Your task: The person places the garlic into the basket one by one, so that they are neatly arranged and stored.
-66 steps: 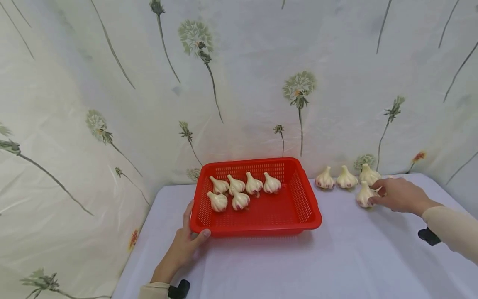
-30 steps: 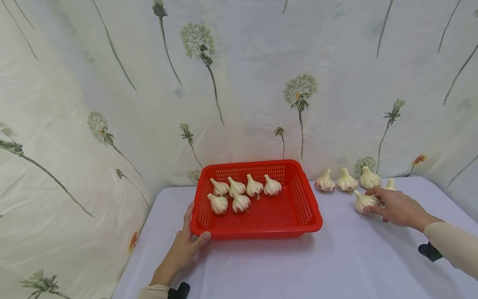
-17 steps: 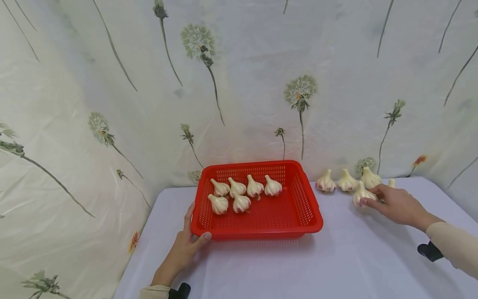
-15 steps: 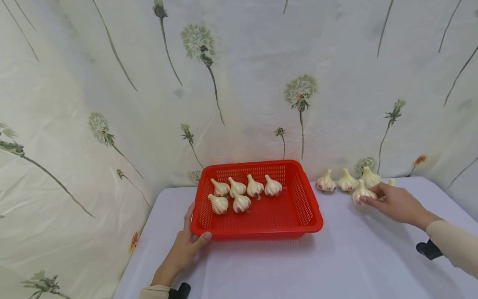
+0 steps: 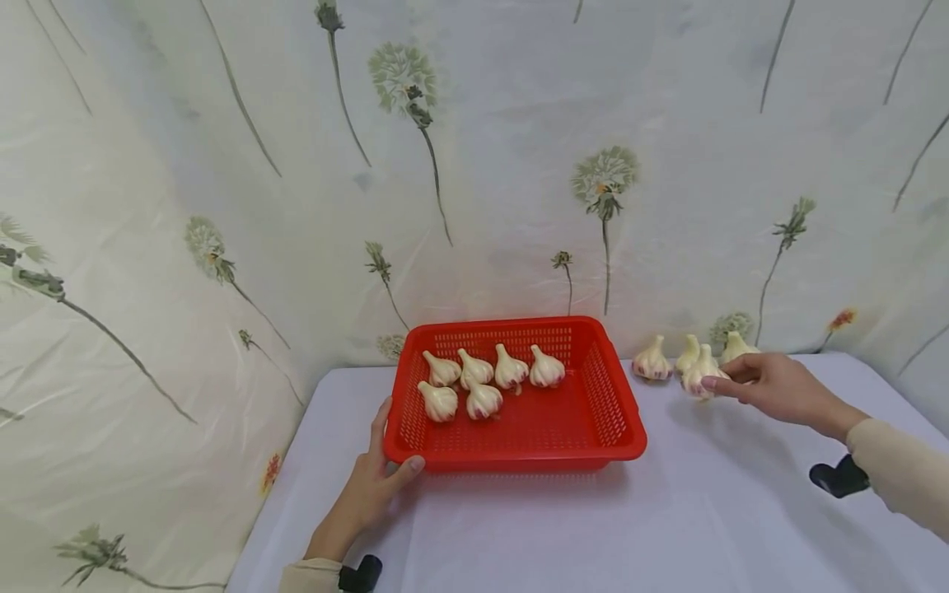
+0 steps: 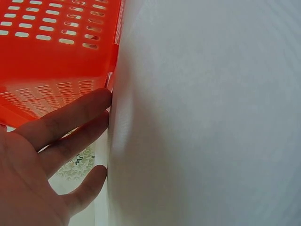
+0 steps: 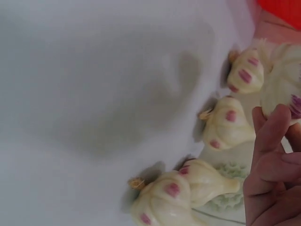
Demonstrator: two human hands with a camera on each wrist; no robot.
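Observation:
A red slotted plastic basket stands on the table, with several white garlic bulbs at its left and back. My left hand rests against the basket's left front corner, thumb at the front rim and fingers along the side. Those fingers look fairly straight in the left wrist view, their tips touching the cloth. My right hand pinches a purple-streaked garlic bulb by its right side; its shadow shows it raised off the table. In the right wrist view the held bulb is partly cut off.
Right of the basket, loose garlic bulbs sit along the table's back edge. Two more bulbs touch at the bottom of the right wrist view. White cloth covers the table; a dandelion-print curtain hangs close behind.
My right hand first turns one garlic bulb on the table, then lifts it and moves left toward the basket. My left hand and the basket stay put; the head view shifts slightly.

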